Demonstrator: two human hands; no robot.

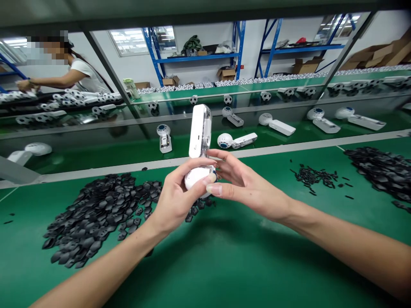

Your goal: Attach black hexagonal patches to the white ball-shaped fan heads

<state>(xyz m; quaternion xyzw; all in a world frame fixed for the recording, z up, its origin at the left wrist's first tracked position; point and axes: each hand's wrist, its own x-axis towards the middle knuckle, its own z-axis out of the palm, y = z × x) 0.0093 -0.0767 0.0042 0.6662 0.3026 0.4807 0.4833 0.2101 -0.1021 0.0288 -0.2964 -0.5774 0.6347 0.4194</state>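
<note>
A white device (199,132) with a rounded head and a long flat body is held up over the green table (224,265), its body pointing upward. My left hand (175,192) is closed around the round head, thumb across its front. Against the right side of the head, my right hand (247,184) has its thumb and fingertips on it. A big heap of black pieces (99,214) lies to the left of and behind my left hand.
Small black strips (314,176) and another black heap (382,171) lie on the right. Beyond a pale rail (276,149), white devices (281,127) rest on a green belt. A person (86,77) works at the far left. Blue shelves (199,57) stand behind.
</note>
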